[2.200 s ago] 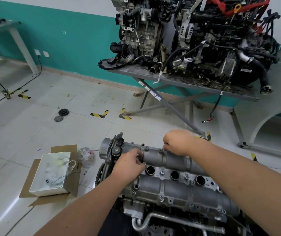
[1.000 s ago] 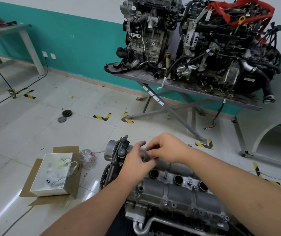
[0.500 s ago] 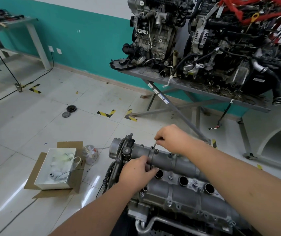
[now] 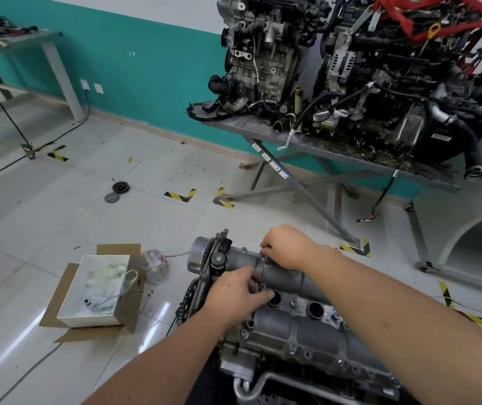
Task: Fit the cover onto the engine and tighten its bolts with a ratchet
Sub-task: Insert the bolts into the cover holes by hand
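Observation:
A grey aluminium cover [image 4: 307,325] with round plug holes lies on top of the engine in front of me. My left hand [image 4: 234,293] rests on the cover near its left end, fingers curled around a small dark bolt [image 4: 262,286] beside the first plug hole. My right hand [image 4: 286,247] sits at the cover's far edge, its fingertips pinching a bolt that is mostly hidden under them. A timing sprocket and chain [image 4: 201,276] show at the engine's left end. No ratchet is in view.
A white box of small parts [image 4: 96,290] sits on flattened cardboard on the tiled floor to the left, a plastic bag [image 4: 153,264] beside it. Two other engines stand on a metal table [image 4: 336,150] by the teal wall. Two round discs [image 4: 117,191] lie on the floor.
My right hand passed a bolt across from my left hand, then lowered it to the cover's far edge. My left hand stayed near the first plug hole.

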`<state>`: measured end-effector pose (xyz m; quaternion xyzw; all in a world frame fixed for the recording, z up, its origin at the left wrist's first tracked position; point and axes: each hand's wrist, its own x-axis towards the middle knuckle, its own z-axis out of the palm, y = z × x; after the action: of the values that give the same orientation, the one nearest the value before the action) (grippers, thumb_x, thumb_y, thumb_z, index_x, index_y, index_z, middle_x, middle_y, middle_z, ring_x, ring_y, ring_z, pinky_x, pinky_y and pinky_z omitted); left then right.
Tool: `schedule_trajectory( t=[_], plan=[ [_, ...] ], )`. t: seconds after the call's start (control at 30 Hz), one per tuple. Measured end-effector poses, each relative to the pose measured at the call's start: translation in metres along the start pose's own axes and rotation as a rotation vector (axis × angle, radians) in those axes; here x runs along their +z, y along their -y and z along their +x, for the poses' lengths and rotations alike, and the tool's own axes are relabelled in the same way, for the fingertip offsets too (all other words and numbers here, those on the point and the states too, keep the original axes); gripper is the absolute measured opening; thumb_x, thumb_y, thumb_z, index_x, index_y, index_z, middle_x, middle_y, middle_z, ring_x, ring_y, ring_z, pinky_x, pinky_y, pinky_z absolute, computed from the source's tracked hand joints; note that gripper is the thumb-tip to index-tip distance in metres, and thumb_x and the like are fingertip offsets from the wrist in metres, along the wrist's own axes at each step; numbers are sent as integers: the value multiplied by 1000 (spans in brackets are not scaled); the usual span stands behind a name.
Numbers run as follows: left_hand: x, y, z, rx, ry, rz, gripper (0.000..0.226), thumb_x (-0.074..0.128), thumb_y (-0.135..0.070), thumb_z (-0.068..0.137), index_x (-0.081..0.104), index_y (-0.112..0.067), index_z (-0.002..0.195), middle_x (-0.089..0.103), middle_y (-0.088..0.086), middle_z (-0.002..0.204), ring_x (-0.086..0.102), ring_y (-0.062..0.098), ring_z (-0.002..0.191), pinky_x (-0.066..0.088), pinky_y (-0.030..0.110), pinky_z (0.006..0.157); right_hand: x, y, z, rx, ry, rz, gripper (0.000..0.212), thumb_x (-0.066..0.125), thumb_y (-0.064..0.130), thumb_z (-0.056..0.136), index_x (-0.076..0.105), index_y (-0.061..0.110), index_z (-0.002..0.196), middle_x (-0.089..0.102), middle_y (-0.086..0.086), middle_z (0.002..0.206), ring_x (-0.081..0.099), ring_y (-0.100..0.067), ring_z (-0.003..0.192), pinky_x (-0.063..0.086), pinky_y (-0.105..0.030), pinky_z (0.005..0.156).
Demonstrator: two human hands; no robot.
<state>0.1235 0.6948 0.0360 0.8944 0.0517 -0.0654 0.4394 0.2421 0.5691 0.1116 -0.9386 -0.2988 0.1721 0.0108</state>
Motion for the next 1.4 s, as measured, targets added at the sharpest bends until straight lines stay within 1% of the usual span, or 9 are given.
schedule_trajectory(
  t=[0.23, 0.33, 0.47, 0.6, 0.83, 1.0, 1.17, 1.3, 1.4],
  plan=[
    [-6, 1, 3, -47, 31, -196, 22, 80, -39, 79, 61, -35, 88, 67, -10, 75, 64, 5, 69, 55, 31, 71, -3, 2, 7, 17, 36, -86, 32, 57, 19, 92, 49, 17, 61, 52, -3, 67, 56, -32, 80, 41, -32, 64],
    [-6, 1, 2, -33, 24, -146, 22, 80, -41, 77, 60, -37, 85, 68, -10, 77, 65, 6, 72, 57, 33, 72, -2, 7, 11, 70, 21, -124, 17, 57, 28, 95, 61, 17, 82, 59, -7, 87, 59, -32, 89, 41, -31, 67],
    [-8, -1, 2, -35, 26, -139, 23, 81, -40, 78, 60, -34, 86, 68, -9, 77, 64, 5, 71, 55, 33, 71, 6, 14, 13, 167, 5, -137, 23, 47, 38, 101, 57, 20, 93, 61, -9, 106, 52, -29, 86, 38, -33, 72],
    [-9, -3, 1, -25, 20, -120, 23, 81, -38, 79, 64, -28, 90, 68, -7, 77, 64, 8, 72, 55, 37, 74, 13, 17, 15, 224, 11, -145, 37, 39, 44, 103, 64, 18, 113, 62, -8, 116, 59, -30, 104, 38, -35, 76],
    [-9, -4, 1, -26, 14, -103, 26, 80, -39, 79, 65, -26, 95, 65, -9, 74, 60, 6, 69, 54, 35, 73, 16, 15, 9, 195, -71, -44, 26, 48, 34, 99, 64, 14, 91, 63, -11, 98, 51, -30, 78, 39, -31, 66],
    [-9, -4, 1, -19, 34, -82, 23, 79, -41, 79, 58, -35, 86, 64, -11, 74, 58, 1, 65, 48, 24, 63, 26, 18, 6, 245, -114, 26, 23, 50, 30, 100, 67, 14, 103, 65, -11, 104, 61, -33, 94, 44, -33, 71],
    [-7, -1, 4, -18, 46, -88, 21, 77, -40, 82, 60, -32, 89, 61, -12, 71, 57, 4, 65, 48, 27, 63, 28, 13, -4, 190, -107, 116, 30, 48, 39, 100, 61, 15, 88, 67, -12, 97, 61, -32, 93, 45, -34, 70],
    [-2, 1, 7, 1, 24, 18, 17, 72, -40, 86, 60, -30, 91, 63, -11, 72, 58, 2, 67, 41, 24, 56, 31, 7, -26, 140, -184, 150, 43, 44, 45, 101, 61, 11, 122, 66, -10, 116, 59, -29, 108, 50, -41, 89],
    [0, 2, 6, 13, 12, 71, 10, 67, -37, 87, 62, -30, 91, 66, -11, 73, 60, 0, 67, 40, 22, 53, 32, -2, -46, 154, -272, 175, 45, 44, 46, 101, 60, 14, 128, 62, -7, 124, 55, -26, 116, 46, -40, 97]
  ],
)
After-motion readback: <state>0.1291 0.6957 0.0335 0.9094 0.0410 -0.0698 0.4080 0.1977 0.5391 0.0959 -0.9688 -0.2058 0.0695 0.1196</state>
